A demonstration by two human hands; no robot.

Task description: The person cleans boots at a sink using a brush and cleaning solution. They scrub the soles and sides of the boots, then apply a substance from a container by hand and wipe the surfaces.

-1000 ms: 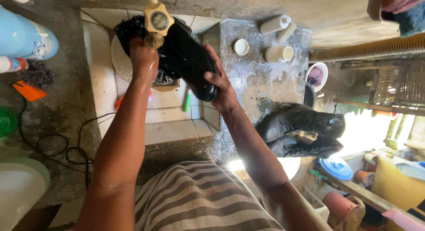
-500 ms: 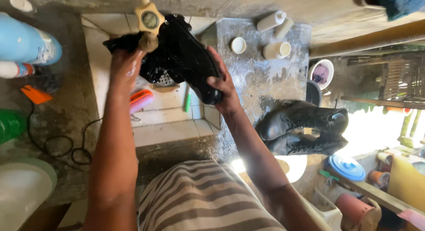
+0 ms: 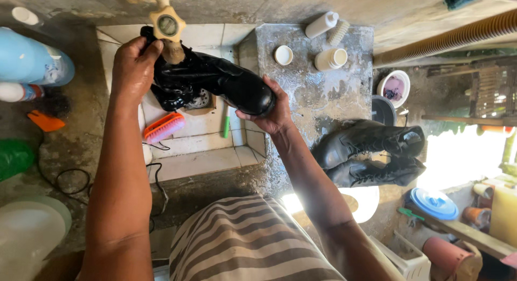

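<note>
I hold the black boot [image 3: 215, 84] under the tap [image 3: 168, 30] over the tiled sink [image 3: 204, 151]: left hand [image 3: 132, 65] clasps its top, right hand [image 3: 272, 111] cups the toe. I judge it the rinsing step; next, probably the pink scrub brush [image 3: 163, 127].

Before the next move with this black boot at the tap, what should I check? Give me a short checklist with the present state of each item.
1. Right hand grips the toe of the black boot: ok.
2. Left hand holds the boot's upper end: ok.
3. Boot is under the tap, above the tiled basin: ok.
4. Water running from the tap: cannot tell.
5. Orange scrub brush lies in the basin near the hands: ok.
6. The other black boots lie apart on the concrete ledge, not in the way: ok.
</note>
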